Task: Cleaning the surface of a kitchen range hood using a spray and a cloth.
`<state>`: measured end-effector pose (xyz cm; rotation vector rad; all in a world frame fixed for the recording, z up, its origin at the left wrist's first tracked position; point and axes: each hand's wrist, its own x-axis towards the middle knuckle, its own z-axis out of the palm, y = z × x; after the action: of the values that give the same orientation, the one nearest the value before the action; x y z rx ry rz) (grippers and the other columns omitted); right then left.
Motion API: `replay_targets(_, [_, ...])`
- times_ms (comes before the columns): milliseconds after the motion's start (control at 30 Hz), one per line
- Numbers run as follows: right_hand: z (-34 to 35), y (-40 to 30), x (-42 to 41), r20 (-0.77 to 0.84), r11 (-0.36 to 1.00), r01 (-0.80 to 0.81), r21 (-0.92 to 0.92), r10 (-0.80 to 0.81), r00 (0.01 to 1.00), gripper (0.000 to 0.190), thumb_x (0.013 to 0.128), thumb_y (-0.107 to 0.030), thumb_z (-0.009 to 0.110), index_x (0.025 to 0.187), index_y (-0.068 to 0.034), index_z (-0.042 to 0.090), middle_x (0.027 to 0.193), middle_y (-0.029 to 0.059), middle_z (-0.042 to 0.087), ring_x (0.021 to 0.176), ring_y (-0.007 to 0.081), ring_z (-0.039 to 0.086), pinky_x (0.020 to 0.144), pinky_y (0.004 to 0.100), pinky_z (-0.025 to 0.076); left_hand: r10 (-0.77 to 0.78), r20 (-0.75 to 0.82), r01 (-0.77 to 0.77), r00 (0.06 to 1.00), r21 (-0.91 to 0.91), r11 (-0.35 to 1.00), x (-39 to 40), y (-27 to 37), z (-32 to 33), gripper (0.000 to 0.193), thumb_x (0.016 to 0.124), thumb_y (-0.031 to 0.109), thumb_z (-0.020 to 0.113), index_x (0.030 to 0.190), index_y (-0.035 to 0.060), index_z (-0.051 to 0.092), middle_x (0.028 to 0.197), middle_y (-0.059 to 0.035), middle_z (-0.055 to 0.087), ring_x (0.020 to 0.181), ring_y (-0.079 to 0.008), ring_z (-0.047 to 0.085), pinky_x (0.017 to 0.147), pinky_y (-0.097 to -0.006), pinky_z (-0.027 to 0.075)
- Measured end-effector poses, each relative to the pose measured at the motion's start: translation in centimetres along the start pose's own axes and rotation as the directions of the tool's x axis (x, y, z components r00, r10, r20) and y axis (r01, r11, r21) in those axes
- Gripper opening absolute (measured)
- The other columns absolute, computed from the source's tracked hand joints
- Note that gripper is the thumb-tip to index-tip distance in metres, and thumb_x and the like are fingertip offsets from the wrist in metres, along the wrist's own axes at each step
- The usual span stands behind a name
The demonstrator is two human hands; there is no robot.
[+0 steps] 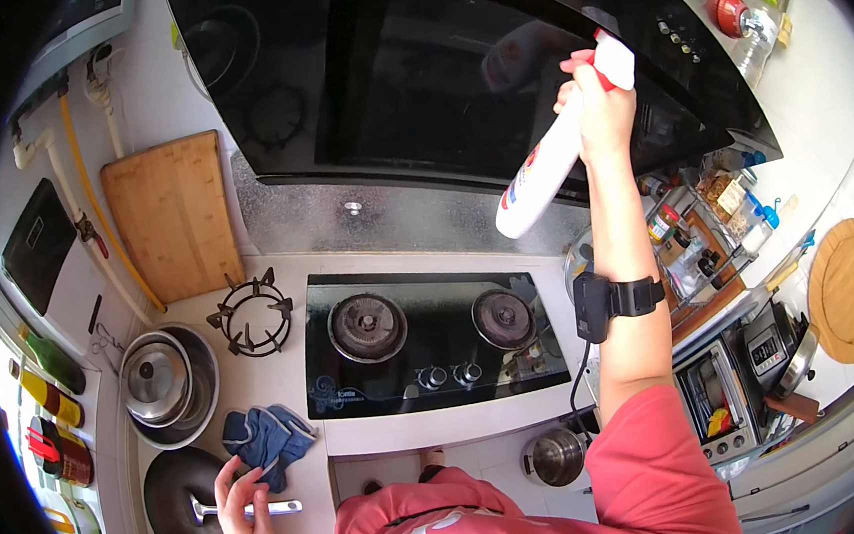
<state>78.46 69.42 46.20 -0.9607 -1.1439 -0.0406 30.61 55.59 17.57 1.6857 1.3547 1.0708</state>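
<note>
My right hand (pixel 607 113) is raised in front of the black range hood (pixel 411 65) and grips a white spray bottle (pixel 540 175) with a red and white trigger head. The bottle slants, its base toward the lower left. A faint reflection of it shows in the hood's glossy panel. At the lower left, my left hand (pixel 247 518) holds nothing, its fingers apart. It appears over the metal handle (pixel 284 507) that lies across a dark wok (pixel 179 505). Just beyond the fingers is a crumpled blue cloth (pixel 267 438).
Below the hood is a black glass gas cooktop (pixel 433 342) with two bare burners. One pan support (pixel 254 316) stands left of it, before a wooden cutting board (pixel 175 215). Nested metal pots (pixel 157 378) sit at left. A spice rack (pixel 696 246) and a toaster oven (pixel 715 395) are at right.
</note>
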Motion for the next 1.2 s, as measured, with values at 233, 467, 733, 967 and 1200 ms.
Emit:
replay_targets(233, [-3.1, 0.1, 0.6, -0.057, 0.996, 0.001, -0.085, -0.006, 0.998, 0.005, 0.084, -0.004, 0.059, 0.088, -0.002, 0.059, 0.068, 0.0041, 0.058, 0.051, 0.0098, 0.056, 0.047, 0.0256, 0.048, 0.01, -0.028, -0.012, 1.0, -0.062, 0.998, -0.2, -0.8, 0.2, 0.02, 0.09, -0.001, 0.052, 0.107, -0.0031, 0.06, 0.132, -0.0139, 0.047, 0.09, -0.0179, 0.062, 0.081, -0.0276, 0.05])
replay_targets(467, [-7.5, 1.1, 1.6, -0.12, 0.999, -0.042, -0.003, 0.041, 0.992, 0.006, 0.084, -0.004, 0.061, 0.089, -0.002, 0.059, 0.068, 0.004, 0.059, 0.05, 0.0103, 0.055, 0.047, 0.0264, 0.048, 0.061, -0.019, -0.062, 0.998, -0.057, 0.996, 0.0, -0.5, 1.4, 0.018, 0.092, 0.001, 0.053, 0.108, -0.0023, 0.059, 0.133, -0.0155, 0.046, 0.099, -0.0198, 0.06, 0.082, -0.0293, 0.051])
replay_targets(733, [-11.1, 2.4, 2.3, -0.133, 0.989, 0.027, -0.148, -0.047, 0.99, 0.008, 0.083, -0.005, 0.062, 0.089, -0.001, 0.059, 0.064, 0.0049, 0.058, 0.051, 0.0113, 0.056, 0.05, 0.0266, 0.049, 0.067, -0.003, -0.067, 0.998, -0.075, 0.995, 0.1, 0.9, 4.4, 0.018, 0.093, 0.003, 0.052, 0.11, -0.0018, 0.058, 0.134, -0.0157, 0.045, 0.106, -0.0217, 0.058, 0.084, -0.0304, 0.05])
replay_targets(967, [-14.4, 2.6, 3.1, -0.134, 0.991, 0.002, -0.137, -0.021, 0.991, 0.01, 0.083, -0.007, 0.059, 0.091, -0.001, 0.059, 0.065, 0.0043, 0.057, 0.052, 0.0109, 0.056, 0.052, 0.0267, 0.05, 0.029, -0.004, -0.029, 1.0, -0.061, 0.998, -0.5, 2.0, 7.7, 0.018, 0.092, 0.0, 0.052, 0.109, 0.0, 0.058, 0.135, -0.0144, 0.045, 0.108, -0.0231, 0.058, 0.085, -0.0306, 0.05])
replay_targets(1200, [-19.2, 3.2, 4.7, -0.198, 0.993, -0.017, -0.116, -0.007, 0.98, 0.01, 0.082, -0.006, 0.058, 0.091, -0.001, 0.059, 0.067, 0.0057, 0.058, 0.054, 0.0119, 0.057, 0.052, 0.0274, 0.05, 0.015, 0.017, -0.014, 1.0, -0.011, 1.0, -1.5, 3.8, 9.8, 0.016, 0.092, 0.0, 0.052, 0.107, -0.0003, 0.059, 0.134, -0.0134, 0.046, 0.108, -0.0225, 0.058, 0.085, -0.0313, 0.05])
